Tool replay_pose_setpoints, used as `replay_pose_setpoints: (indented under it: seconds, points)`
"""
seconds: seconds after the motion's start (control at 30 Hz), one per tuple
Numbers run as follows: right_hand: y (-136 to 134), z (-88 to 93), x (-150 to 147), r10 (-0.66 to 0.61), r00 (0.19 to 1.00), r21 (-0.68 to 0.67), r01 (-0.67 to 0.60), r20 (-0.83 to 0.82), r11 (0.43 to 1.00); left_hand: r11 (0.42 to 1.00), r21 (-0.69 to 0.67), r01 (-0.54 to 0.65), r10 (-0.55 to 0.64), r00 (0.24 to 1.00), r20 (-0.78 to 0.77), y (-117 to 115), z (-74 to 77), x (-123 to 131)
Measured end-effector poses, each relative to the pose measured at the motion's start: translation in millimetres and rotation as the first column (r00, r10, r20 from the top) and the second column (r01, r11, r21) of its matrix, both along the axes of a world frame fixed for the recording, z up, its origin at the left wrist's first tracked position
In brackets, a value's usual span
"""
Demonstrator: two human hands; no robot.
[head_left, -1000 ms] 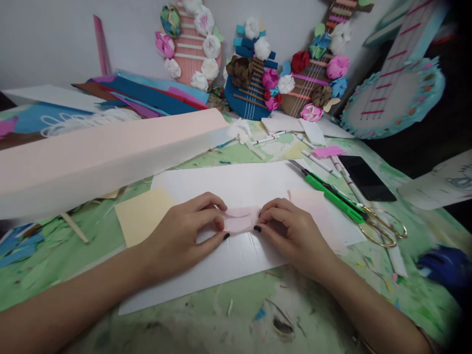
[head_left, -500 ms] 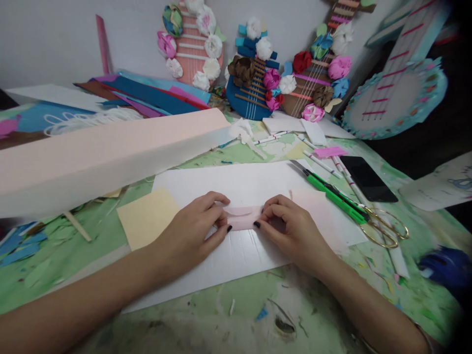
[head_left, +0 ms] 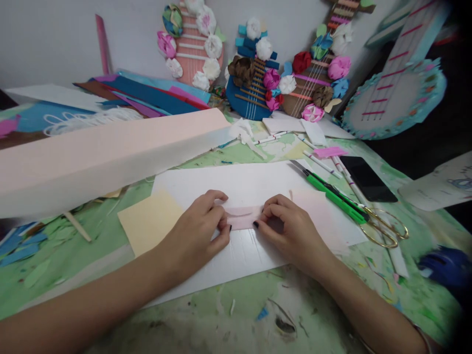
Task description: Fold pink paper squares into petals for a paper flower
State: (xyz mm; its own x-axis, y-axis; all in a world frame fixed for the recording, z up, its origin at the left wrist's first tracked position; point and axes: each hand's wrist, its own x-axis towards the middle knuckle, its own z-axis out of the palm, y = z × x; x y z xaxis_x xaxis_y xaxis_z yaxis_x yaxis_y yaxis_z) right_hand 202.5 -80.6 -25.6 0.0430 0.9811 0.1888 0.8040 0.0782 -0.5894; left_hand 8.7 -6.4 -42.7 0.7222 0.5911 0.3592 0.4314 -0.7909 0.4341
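A small strip of pale pink paper (head_left: 241, 219) lies across a white board (head_left: 228, 179), its upper edge folded over or curling. My left hand (head_left: 204, 226) pinches its left end between thumb and fingers. At the right end, my right hand (head_left: 289, 228) holds it the same way, thumb and fingertips closed. Beside my right hand a larger sheet of pale pink paper (head_left: 319, 211) rests on the board. A pale yellow sheet (head_left: 149, 219) sticks out from beneath my left forearm.
Right of the board lie a green utility knife (head_left: 334, 199), gold-handled scissors (head_left: 387, 228) and a black phone (head_left: 368, 178). A long pink-topped block (head_left: 110, 140) crosses the left side. Decorated paper guitars, such as a blue one (head_left: 247, 98), lean on the wall. Scraps litter the table.
My left hand has shifted very slightly at its end of the pink strip. The right hand and the strip look nearly unchanged.
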Motion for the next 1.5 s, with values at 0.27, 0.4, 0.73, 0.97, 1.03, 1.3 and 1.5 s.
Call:
replay_pose_setpoints:
  seconds: [0.27, 0.4, 0.73, 0.97, 1.03, 1.3, 1.5]
  points:
    - [0, -1.8, 2, 0.014, 1.000, 0.026, -0.015, 0.012, 1.000, 0.999, -0.030, 0.035, -0.035, 0.999, -0.010, 0, 3.8, 2]
    - [-3, -3.8, 2, 0.114, 0.992, 0.146, -0.121, 0.055, 0.982, 0.995, 0.009, 0.103, -0.103, 0.994, 0.018, 0, 0.9, 0]
    - [-5, -3.0, 7, 0.342, 0.894, 0.232, -0.412, 0.291, 0.881, 0.947, 0.209, 0.244, -0.250, 0.968, 0.004, -2, 6.8, -8]
    - [-5, -1.0, 7, 0.355, 0.881, 0.230, -0.433, 0.312, 0.872, 0.915, 0.283, 0.289, -0.288, 0.957, -0.046, -2, 10.1, -11]
    - [-5, -0.3, 7, 0.348, 0.884, 0.240, -0.428, 0.313, 0.872, 0.907, 0.306, 0.290, -0.288, 0.956, -0.052, -2, 11.1, -12]
    - [-8, 9.9, 12, 0.329, 0.875, 0.178, -0.409, 0.356, 0.895, 0.866, 0.363, 0.343, -0.317, 0.939, -0.133, 2, 13.9, -14]
    - [-10, 14.7, 16, 0.308, 0.867, 0.134, -0.385, 0.392, 0.913, 0.844, 0.377, 0.382, -0.348, 0.924, -0.156, 5, 16.1, -18]
